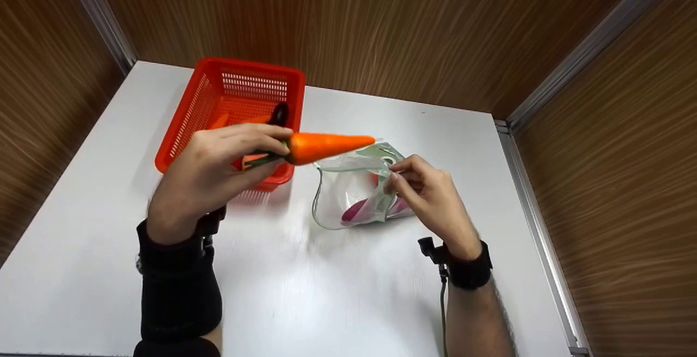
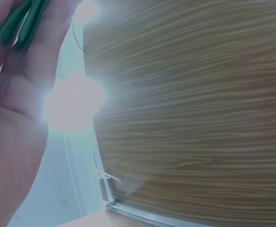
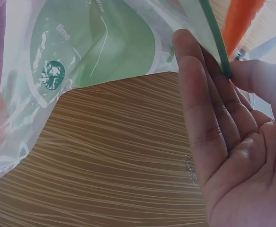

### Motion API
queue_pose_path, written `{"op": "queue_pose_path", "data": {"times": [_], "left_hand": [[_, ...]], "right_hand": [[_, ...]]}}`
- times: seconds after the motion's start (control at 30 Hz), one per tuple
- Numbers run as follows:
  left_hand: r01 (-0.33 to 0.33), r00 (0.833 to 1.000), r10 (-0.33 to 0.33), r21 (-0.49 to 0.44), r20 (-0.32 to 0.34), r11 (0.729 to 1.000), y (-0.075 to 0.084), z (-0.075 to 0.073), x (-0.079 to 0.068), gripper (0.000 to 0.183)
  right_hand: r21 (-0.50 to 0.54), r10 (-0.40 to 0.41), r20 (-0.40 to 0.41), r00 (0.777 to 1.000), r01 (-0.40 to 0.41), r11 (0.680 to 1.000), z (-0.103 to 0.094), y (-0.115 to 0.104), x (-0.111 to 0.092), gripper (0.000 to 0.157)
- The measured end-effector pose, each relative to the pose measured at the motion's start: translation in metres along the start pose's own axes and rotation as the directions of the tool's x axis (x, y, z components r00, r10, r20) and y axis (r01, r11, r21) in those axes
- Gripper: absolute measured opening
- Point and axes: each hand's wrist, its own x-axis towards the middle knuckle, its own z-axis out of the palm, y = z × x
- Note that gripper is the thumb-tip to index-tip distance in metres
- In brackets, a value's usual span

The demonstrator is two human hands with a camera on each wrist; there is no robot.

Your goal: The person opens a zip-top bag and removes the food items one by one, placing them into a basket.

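Note:
My left hand [image 1: 209,169] pinches an orange carrot [image 1: 326,146] by its green stem end, above the table, with the tip pointing right. In the left wrist view, green stems [image 2: 26,23] lie against the fingers. The carrot's tip is over the mouth of a clear plastic bag [image 1: 332,199] with green edging. My right hand [image 1: 433,194] pinches the bag's rim between thumb and fingers. A purple-pink item [image 1: 355,211] and a bit of red show inside the bag. In the right wrist view, the carrot [image 3: 242,21] appears beyond the green rim.
Behind the left hand, a red plastic basket [image 1: 204,82] holds orange pieces and a dark, rounded item [image 1: 280,113]. Wood-grain panels [image 1: 348,25] border the white table [image 1: 305,291] at the back and sides.

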Motion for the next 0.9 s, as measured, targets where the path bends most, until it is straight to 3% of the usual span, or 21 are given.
{"op": "queue_pose_path", "data": {"times": [0.2, 0.37, 0.5, 0.6, 0.73, 0.9], "left_hand": [[0.016, 0.985, -0.006, 0.061, -0.171, 0.998, -0.008, 0.005, 0.005, 0.026], [0.081, 0.980, -0.042, 0.196, -0.196, 0.977, -0.023, 0.011, 0.012, 0.023], [0.186, 0.971, -0.134, 0.273, -0.198, 0.944, -0.038, 0.018, 0.018, 0.025], [0.284, 0.952, -0.231, 0.287, -0.202, 0.915, -0.051, 0.023, 0.020, 0.027], [0.402, 0.913, -0.354, 0.285, -0.205, 0.870, -0.070, 0.028, 0.022, 0.030], [0.500, 0.866, -0.464, 0.288, -0.187, 0.817, -0.094, 0.037, 0.023, 0.031]], "right_hand": [[-0.026, -0.004, -0.002, 1.000, 0.004, 1.000, -0.001, 0.001, 0.001, 0.015], [-0.024, -0.010, 0.001, 1.000, 0.010, 1.000, -0.001, 0.002, 0.000, 0.015], [-0.027, -0.004, 0.002, 1.000, 0.004, 1.000, -0.002, 0.001, -0.001, 0.016], [-0.029, -0.002, 0.002, 1.000, 0.002, 1.000, -0.002, 0.000, -0.001, 0.016], [-0.031, -0.005, 0.003, 1.000, 0.005, 1.000, -0.002, 0.000, -0.001, 0.016], [-0.032, -0.010, 0.006, 1.000, 0.010, 0.999, -0.002, -0.001, -0.001, 0.016]]}}
